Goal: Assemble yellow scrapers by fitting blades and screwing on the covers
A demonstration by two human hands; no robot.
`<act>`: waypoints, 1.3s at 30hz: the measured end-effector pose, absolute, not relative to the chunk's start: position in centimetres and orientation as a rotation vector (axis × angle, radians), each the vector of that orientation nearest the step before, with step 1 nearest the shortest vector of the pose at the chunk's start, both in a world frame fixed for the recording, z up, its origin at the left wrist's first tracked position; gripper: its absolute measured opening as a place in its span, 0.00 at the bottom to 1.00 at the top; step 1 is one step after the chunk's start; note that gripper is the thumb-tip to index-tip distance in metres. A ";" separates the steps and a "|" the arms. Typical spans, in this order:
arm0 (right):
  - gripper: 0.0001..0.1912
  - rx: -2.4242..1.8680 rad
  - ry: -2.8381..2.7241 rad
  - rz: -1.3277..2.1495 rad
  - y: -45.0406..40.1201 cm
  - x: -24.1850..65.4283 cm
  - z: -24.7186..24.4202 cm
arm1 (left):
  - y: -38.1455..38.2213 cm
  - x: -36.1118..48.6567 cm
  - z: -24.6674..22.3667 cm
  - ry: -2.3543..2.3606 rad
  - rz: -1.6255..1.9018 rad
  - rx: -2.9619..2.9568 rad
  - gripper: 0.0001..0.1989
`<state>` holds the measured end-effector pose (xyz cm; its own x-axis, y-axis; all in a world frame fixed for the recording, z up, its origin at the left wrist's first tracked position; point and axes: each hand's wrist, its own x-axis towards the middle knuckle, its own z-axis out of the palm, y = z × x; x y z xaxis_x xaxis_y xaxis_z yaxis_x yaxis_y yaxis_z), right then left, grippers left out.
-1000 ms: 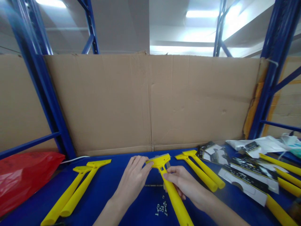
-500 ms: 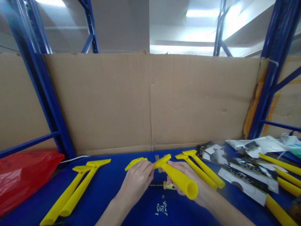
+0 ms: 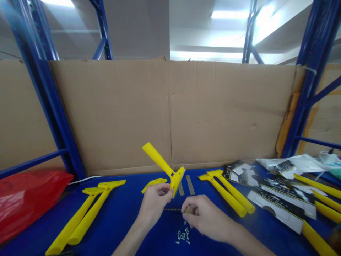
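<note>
My left hand (image 3: 155,201) pinches the head of a yellow scraper (image 3: 159,160), whose hollow handle points up and to the left. Low over the table, my right hand (image 3: 204,215) has its fingers curled round the handle of a screwdriver (image 3: 173,209); most of that handle is hidden, and the thin shaft points left. Several small screws and nuts (image 3: 183,235) lie just below the right hand. Beyond the hands are two flat metal blades (image 3: 190,185) and a loose yellow scraper head piece (image 3: 153,183), partly behind my left hand.
Two yellow scrapers (image 3: 89,213) lie at left near a red plastic bag (image 3: 32,202). Two more scrapers (image 3: 226,192) rest right of centre. Black-and-white printed cards (image 3: 277,209) and further yellow handles (image 3: 317,238) cover the right side. A cardboard wall (image 3: 170,117) closes off the back.
The scraper has turned over, its handle swinging from lower right to upper left. My right hand has let go of it and moved down to the screwdriver, uncovering the blades.
</note>
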<state>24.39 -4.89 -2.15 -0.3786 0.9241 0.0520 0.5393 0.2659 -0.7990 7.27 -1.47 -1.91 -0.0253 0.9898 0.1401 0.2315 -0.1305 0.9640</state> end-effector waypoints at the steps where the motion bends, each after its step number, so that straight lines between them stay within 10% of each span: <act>1: 0.05 -1.341 -2.120 0.837 -5.1 24.3 -2.3 | -1.5 7.3 -1.7 1.334 1.238 1.381 0.08; 22: 0.10 -1.463 -2.407 0.561 -5.9 24.2 -1.9 | -2.3 7.9 -1.2 1.254 1.236 1.152 0.10; 39: 0.10 -0.998 -1.473 1.110 -3.3 23.9 -2.8 | -3.1 8.5 -1.0 1.164 1.083 1.237 0.10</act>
<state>23.92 -3.30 -2.75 -0.1624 0.9598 0.2288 0.0448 0.2388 -0.9700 8.46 -3.09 -1.03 0.1098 0.9927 -0.0498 0.0217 0.0477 0.9986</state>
